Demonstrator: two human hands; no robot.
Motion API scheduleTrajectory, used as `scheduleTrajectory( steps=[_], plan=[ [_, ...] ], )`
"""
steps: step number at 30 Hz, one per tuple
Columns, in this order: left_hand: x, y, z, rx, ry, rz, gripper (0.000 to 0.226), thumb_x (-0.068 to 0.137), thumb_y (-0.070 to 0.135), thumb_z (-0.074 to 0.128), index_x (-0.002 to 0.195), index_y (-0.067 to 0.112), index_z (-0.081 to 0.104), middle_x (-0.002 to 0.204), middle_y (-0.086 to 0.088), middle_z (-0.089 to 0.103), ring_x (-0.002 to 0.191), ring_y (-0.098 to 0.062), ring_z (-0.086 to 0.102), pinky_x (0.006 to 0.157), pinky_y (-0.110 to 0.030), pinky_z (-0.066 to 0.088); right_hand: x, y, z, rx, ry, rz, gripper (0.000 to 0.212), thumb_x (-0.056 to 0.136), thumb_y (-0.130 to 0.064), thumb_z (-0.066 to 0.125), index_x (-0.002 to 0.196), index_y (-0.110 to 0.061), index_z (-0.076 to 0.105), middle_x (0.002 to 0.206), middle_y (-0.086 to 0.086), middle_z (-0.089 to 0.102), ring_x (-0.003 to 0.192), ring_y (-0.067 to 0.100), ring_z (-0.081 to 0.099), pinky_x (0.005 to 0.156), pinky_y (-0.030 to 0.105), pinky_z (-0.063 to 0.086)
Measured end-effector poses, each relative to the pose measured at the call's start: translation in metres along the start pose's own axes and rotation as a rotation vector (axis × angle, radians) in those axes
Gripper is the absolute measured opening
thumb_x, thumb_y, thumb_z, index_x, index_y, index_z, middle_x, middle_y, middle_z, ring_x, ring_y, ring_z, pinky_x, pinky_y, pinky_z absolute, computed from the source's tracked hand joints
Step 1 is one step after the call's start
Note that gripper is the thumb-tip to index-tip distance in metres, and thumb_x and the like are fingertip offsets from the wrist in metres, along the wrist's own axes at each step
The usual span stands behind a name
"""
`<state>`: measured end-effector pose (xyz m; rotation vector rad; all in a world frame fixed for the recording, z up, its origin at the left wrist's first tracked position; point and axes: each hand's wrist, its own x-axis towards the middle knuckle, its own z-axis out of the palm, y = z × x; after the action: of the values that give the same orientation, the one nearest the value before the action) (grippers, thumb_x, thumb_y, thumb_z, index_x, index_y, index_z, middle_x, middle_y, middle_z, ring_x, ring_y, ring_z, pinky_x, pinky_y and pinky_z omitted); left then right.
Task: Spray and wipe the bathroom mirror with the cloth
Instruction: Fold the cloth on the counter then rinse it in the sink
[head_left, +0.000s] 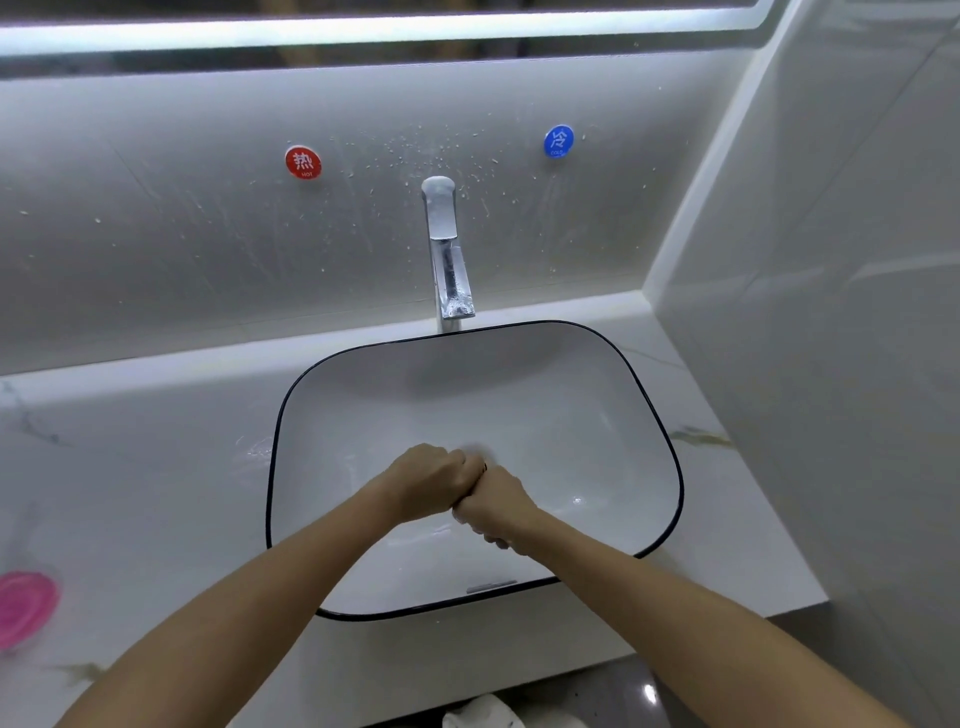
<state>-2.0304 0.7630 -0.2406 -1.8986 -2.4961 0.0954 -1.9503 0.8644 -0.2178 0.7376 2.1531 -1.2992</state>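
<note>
My left hand (428, 480) and my right hand (496, 506) are both clenched into fists and pressed together over the white basin (597, 415). A little pale cloth (475, 448) shows above the fists and another bit below my right hand; most of it is hidden inside the fists. The mirror (363, 54) is only a strip at the top edge, with a lit band along its bottom. No spray bottle is in view.
A chrome faucet (448, 249) stands behind the basin, with a red hot sticker (303, 162) and a blue cold sticker (558, 140) on the droplet-speckled backsplash. A pink round object (23, 608) lies on the counter's left edge. A tiled wall (831, 312) closes the right side.
</note>
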Motion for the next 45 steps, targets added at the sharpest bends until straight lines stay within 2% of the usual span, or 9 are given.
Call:
scheduleTrajectory(
  steps=[9, 12, 16, 19, 24, 27, 30, 37, 45],
  plan=[
    [0.011, -0.015, -0.023, -0.002, 0.348, 0.235, 0.029, 0.100, 0.016, 0.019, 0.075, 0.014, 0.033, 0.044, 0.001, 0.042, 0.030, -0.010, 0.035, 0.038, -0.013, 0.017, -0.024, -0.003, -0.008, 0.820, -0.368, 0.152, 0.033, 0.087, 0.005, 0.045, 0.064, -0.015, 0.034, 0.046, -0.003, 0.031, 0.033, 0.005, 0.019, 0.035, 0.016, 0.015],
    [0.012, -0.018, -0.023, 0.057, 0.367, 0.259, 0.024, 0.093, 0.010, 0.034, 0.070, 0.010, 0.042, 0.045, 0.000, 0.042, 0.030, -0.011, 0.036, 0.038, -0.013, 0.016, -0.022, 0.000, -0.004, 0.884, -0.383, 0.092, 0.030, 0.089, 0.003, 0.049, 0.067, -0.015, 0.038, 0.050, -0.002, 0.036, 0.034, 0.004, 0.022, 0.036, 0.016, 0.017],
    [0.006, -0.021, -0.013, -0.023, 0.176, 0.089, 0.030, 0.060, 0.013, 0.080, 0.072, 0.009, 0.053, 0.051, -0.002, 0.052, 0.032, -0.016, 0.045, 0.034, -0.015, 0.026, -0.012, 0.002, -0.009, 0.460, -0.244, -0.077, 0.017, 0.084, -0.001, 0.063, 0.092, -0.009, 0.051, 0.070, 0.005, 0.050, 0.052, 0.011, 0.044, 0.046, 0.021, 0.038],
    [0.002, -0.013, -0.011, -0.082, 0.070, -0.274, 0.039, 0.074, 0.028, 0.073, 0.100, 0.011, 0.049, 0.082, -0.005, 0.064, 0.054, -0.022, 0.055, 0.044, -0.025, 0.039, -0.001, 0.007, -0.020, 0.074, 0.083, -0.181, 0.044, 0.079, -0.011, 0.072, 0.115, -0.012, 0.048, 0.110, 0.008, 0.050, 0.087, 0.016, 0.054, 0.068, 0.023, 0.049],
    [-0.007, -0.004, -0.014, -0.405, 0.033, -0.559, 0.048, 0.081, 0.043, 0.065, 0.114, 0.021, 0.039, 0.107, 0.001, 0.059, 0.084, -0.020, 0.057, 0.060, -0.027, 0.045, 0.010, 0.013, -0.036, -0.511, 0.316, -0.447, 0.061, 0.085, -0.035, 0.066, 0.139, -0.025, 0.039, 0.145, 0.003, 0.031, 0.134, 0.020, 0.027, 0.109, 0.038, 0.019],
    [-0.013, 0.000, -0.018, -0.607, 0.041, -0.566, 0.053, 0.078, 0.045, 0.069, 0.116, 0.022, 0.039, 0.108, 0.003, 0.056, 0.087, -0.015, 0.054, 0.063, -0.026, 0.046, 0.012, 0.012, -0.037, -0.617, 0.397, -0.615, 0.048, 0.084, -0.027, 0.069, 0.127, -0.017, 0.051, 0.133, 0.003, 0.048, 0.129, 0.019, 0.037, 0.113, 0.041, 0.013],
    [-0.023, -0.002, -0.019, -0.672, 0.070, -0.480, 0.048, 0.083, 0.037, 0.066, 0.122, 0.023, 0.041, 0.118, 0.000, 0.054, 0.096, -0.014, 0.055, 0.078, -0.029, 0.053, 0.016, 0.014, -0.032, -0.685, 0.630, -0.808, 0.051, 0.060, -0.010, 0.084, 0.102, -0.014, 0.055, 0.097, 0.005, 0.063, 0.093, 0.025, 0.061, 0.099, 0.049, 0.041],
    [-0.055, -0.009, -0.029, -0.834, 0.163, -0.476, 0.050, 0.088, 0.026, 0.063, 0.133, 0.024, 0.044, 0.121, 0.009, 0.056, 0.102, -0.006, 0.053, 0.086, -0.014, 0.043, 0.028, 0.013, -0.024, -0.732, 0.905, -1.111, 0.062, 0.050, -0.002, 0.083, 0.094, -0.015, 0.042, 0.094, 0.006, 0.040, 0.078, 0.021, 0.043, 0.071, 0.034, 0.042],
    [-0.117, -0.024, -0.046, -0.441, 0.484, -0.509, 0.045, 0.085, 0.037, 0.057, 0.124, 0.014, 0.059, 0.118, -0.001, 0.065, 0.101, -0.012, 0.061, 0.082, -0.025, 0.053, 0.024, -0.026, 0.015, -0.609, 0.630, -1.138, 0.065, 0.057, -0.039, 0.088, 0.096, -0.018, 0.040, 0.087, 0.006, 0.060, 0.070, 0.025, 0.057, 0.068, 0.036, 0.045]
  ],
)
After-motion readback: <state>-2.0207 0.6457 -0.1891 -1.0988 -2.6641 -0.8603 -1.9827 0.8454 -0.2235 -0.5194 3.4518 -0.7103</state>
